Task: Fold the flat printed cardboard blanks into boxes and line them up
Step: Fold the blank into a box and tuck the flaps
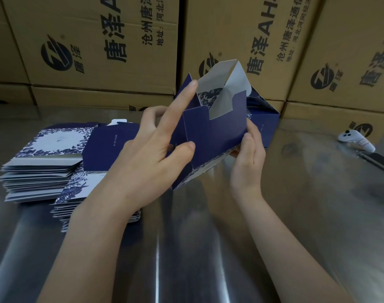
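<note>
Left hand point(156, 154) pinches the left edge of the half-erected dark blue printed cardboard box point(215, 127): thumb on the front panel, index finger straight up along the side. Right hand point(250, 154) grips its lower right corner, thumb in front. The box is held in the air above the brushed steel table point(296, 215), top end open, white-lined flaps standing up.

Step, as I read it: sleeve squared, end flaps not yet closed. Next move needs the side flaps folded in and the tuck flap seated without creasing.

Left of the box: stack of flat blue-and-white floral cardboard blanks point(40, 167). Just behind it, right: what looks like a finished dark blue box point(265, 121). Further back: brown corrugated cartons point(99, 40). Far right: white handheld controller point(357, 139).
</note>
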`<move>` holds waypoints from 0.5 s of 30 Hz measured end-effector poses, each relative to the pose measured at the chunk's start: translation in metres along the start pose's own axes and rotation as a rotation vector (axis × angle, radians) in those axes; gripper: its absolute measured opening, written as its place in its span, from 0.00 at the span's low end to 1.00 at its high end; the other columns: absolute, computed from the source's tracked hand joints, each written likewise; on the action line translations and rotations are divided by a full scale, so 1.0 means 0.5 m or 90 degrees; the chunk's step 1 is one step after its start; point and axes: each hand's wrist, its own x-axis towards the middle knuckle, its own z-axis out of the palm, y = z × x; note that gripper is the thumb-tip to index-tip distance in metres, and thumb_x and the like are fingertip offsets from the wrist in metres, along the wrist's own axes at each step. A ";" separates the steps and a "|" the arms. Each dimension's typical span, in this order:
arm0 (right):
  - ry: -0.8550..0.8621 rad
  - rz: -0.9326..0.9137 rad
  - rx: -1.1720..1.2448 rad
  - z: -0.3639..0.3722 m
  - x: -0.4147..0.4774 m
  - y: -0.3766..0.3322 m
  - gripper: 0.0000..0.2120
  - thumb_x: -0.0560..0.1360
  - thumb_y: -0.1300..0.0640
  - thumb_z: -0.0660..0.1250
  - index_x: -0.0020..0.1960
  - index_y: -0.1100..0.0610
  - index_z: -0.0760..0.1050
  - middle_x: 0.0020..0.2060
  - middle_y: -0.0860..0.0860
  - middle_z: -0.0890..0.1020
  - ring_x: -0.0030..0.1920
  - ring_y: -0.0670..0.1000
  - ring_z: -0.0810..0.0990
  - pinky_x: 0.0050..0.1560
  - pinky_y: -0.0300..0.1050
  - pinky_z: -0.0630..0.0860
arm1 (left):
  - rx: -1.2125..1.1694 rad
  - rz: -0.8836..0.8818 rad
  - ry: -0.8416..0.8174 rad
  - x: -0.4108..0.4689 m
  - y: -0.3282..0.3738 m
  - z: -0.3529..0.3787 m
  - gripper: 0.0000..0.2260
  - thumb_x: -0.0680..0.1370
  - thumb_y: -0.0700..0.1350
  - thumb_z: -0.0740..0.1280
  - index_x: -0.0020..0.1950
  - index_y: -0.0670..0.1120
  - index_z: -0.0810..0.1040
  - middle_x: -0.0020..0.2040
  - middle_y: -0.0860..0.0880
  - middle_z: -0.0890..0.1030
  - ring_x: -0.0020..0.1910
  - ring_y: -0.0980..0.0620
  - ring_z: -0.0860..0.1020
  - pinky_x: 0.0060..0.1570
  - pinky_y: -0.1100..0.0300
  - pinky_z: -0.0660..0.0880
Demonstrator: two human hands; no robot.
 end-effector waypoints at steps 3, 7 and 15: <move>-0.004 0.001 -0.001 0.000 -0.001 0.000 0.22 0.79 0.55 0.49 0.67 0.60 0.72 0.55 0.43 0.78 0.54 0.37 0.76 0.53 0.32 0.74 | 0.004 0.002 -0.019 0.000 -0.001 -0.002 0.30 0.74 0.56 0.57 0.68 0.81 0.47 0.63 0.60 0.64 0.44 0.63 0.76 0.39 0.60 0.68; -0.023 -0.004 -0.012 0.002 -0.003 -0.002 0.18 0.80 0.54 0.49 0.64 0.51 0.71 0.53 0.37 0.79 0.55 0.40 0.77 0.54 0.40 0.77 | -0.021 -0.012 -0.007 -0.002 0.000 -0.001 0.28 0.73 0.58 0.58 0.68 0.79 0.52 0.64 0.60 0.64 0.45 0.63 0.77 0.44 0.55 0.75; -0.021 -0.003 -0.015 0.001 -0.001 -0.002 0.20 0.80 0.54 0.49 0.66 0.54 0.71 0.55 0.39 0.78 0.55 0.37 0.77 0.52 0.33 0.75 | -0.117 0.005 0.050 0.003 -0.020 0.001 0.26 0.74 0.56 0.64 0.63 0.76 0.54 0.64 0.62 0.68 0.46 0.56 0.83 0.44 0.49 0.82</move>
